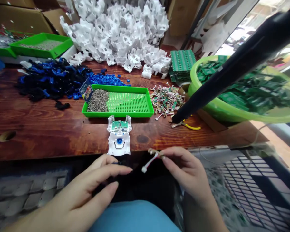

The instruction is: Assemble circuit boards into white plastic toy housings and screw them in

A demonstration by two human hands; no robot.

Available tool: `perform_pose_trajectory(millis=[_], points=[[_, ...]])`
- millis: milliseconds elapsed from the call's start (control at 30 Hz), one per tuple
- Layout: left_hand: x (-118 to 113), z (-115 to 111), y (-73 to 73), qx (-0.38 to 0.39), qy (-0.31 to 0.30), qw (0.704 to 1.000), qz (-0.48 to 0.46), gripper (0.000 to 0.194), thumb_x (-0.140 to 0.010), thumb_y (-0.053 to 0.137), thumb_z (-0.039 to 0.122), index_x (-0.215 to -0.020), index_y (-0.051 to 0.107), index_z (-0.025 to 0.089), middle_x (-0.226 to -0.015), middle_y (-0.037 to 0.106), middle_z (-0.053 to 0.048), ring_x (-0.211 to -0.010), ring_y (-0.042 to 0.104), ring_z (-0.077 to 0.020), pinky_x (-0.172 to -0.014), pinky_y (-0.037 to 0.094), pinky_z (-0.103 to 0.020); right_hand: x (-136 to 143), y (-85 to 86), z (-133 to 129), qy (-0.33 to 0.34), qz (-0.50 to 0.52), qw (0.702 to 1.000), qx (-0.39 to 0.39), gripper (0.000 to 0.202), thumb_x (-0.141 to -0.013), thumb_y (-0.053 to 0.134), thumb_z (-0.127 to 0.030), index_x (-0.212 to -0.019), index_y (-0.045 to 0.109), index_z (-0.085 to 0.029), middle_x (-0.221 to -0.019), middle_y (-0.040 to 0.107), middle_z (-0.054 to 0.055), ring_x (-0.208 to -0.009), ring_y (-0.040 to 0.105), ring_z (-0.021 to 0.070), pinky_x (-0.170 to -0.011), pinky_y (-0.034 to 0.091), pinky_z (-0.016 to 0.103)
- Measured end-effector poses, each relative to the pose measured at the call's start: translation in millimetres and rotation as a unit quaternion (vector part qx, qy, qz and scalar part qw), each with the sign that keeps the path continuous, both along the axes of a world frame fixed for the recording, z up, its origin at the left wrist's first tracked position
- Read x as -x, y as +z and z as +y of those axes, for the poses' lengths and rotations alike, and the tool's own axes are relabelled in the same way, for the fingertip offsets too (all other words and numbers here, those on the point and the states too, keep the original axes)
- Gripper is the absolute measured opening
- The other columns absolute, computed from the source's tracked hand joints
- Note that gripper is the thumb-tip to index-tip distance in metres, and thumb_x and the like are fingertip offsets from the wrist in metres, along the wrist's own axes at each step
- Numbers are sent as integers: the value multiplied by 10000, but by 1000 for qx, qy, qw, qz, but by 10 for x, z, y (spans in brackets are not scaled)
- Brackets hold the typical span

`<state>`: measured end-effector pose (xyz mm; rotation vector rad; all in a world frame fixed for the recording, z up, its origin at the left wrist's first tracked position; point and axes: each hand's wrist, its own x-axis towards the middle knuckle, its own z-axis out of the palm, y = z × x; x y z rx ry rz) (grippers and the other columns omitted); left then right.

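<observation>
My right hand (186, 169) pinches a small circuit board with a lead (152, 159) between thumb and fingertips. Its short white and red wires end in a white plug that hangs to the left. My left hand (94, 183) is half curled, with a small black part (117, 163) at its fingers, mostly hidden behind them. Just beyond the left fingertips, at the table's front edge, lies a white plastic shell half (119, 146) with a blue round piece in it. Against its far side sits another white shell piece (109, 125) holding a green circuit board (120, 125).
A green tray (149, 106) with screws stands behind the shells. Around it lie blue and black parts (50, 77), white shells (120, 32), wired boards (168, 98) and yellow-handled pliers (192, 127). A black bar (232, 67) slants in front of a green basin (219, 111).
</observation>
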<state>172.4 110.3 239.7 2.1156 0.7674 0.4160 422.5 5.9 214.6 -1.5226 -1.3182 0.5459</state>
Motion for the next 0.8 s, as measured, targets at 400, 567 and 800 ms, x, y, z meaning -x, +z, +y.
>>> perform_pose_trajectory(millis=[400,567,800], points=[[-184,-71,54,-3,-111,993,-25,263,-830,546,135,-1028,608,297,-903,506,22,-817,556,-75,-726,475,-125,349,81,-26,194,-40,980,-22,202,-790,556,-66,-945,592,-190,-826,691,44,-741,649,132,-662,536,240],[-130,-33,75,-7,-120,993,-9,329,-809,586,159,-1093,558,321,-1013,503,37,-939,547,-70,-826,433,-96,375,37,5,193,-49,977,-78,253,-764,563,-37,-978,579,-172,-820,691,59,-770,653,143,-685,547,257],[-109,-33,30,1,-106,994,-13,326,-857,516,131,-1117,581,317,-982,522,24,-909,554,-76,-805,439,-108,411,14,-3,180,-74,972,-129,366,-747,547,26,-1066,571,-153,-885,696,80,-883,651,146,-794,546,270]])
